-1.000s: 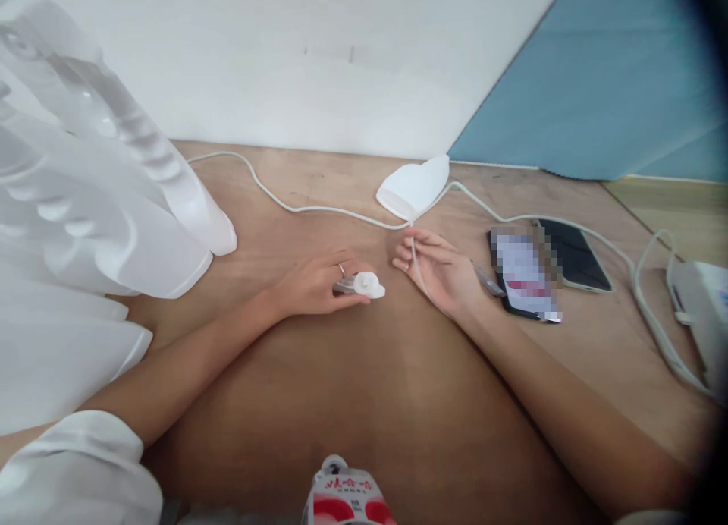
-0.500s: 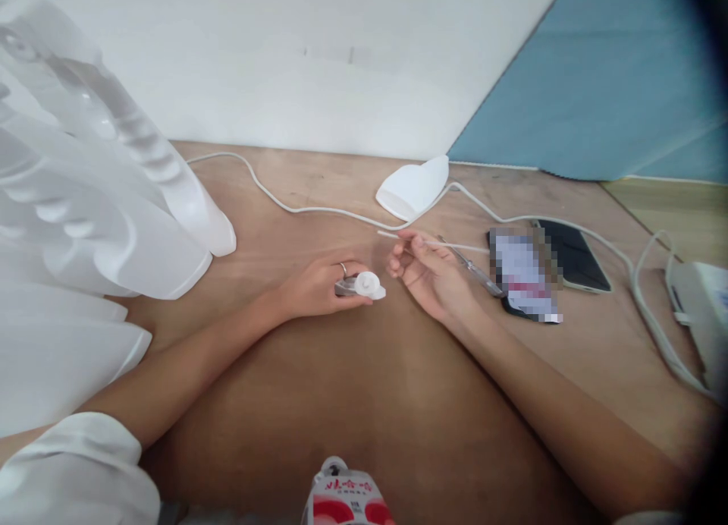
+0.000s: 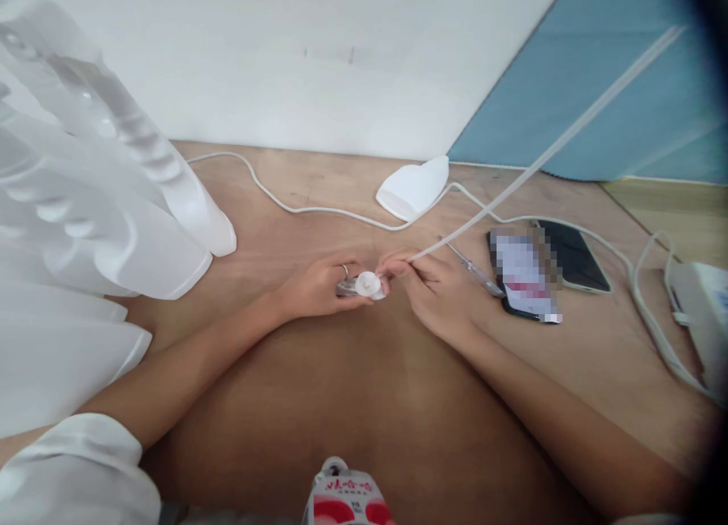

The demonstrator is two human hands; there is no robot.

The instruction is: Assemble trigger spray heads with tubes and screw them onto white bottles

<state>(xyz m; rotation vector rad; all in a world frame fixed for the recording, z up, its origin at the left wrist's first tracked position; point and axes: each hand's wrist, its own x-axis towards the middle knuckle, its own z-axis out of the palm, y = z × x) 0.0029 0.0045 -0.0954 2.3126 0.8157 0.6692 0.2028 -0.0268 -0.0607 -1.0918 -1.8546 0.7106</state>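
My left hand (image 3: 315, 288), with a ring on one finger, is closed around a small clear piece with a white round cap (image 3: 368, 284). The piece's exact kind does not show. In my right hand (image 3: 437, 291), thumb and fingertips pinch one end of a long thin white tube (image 3: 540, 161), which slants up to the right past the blue panel. The pinched end is right beside the white round cap; whether they touch, I cannot tell.
A screwdriver with a clear handle (image 3: 475, 271) lies right of my right hand, against a phone (image 3: 526, 278). Another dark phone (image 3: 574, 256) lies behind. A white cable (image 3: 330, 210) crosses the wooden table. Large white plastic parts (image 3: 142, 229) stand left; a red-and-white package (image 3: 346, 498) is at the front.
My right hand has moved slightly left, up to the capped piece, and its fingers have closed into a pinch. The tube has swung from nearly level to slanting up right. My left hand stays put.
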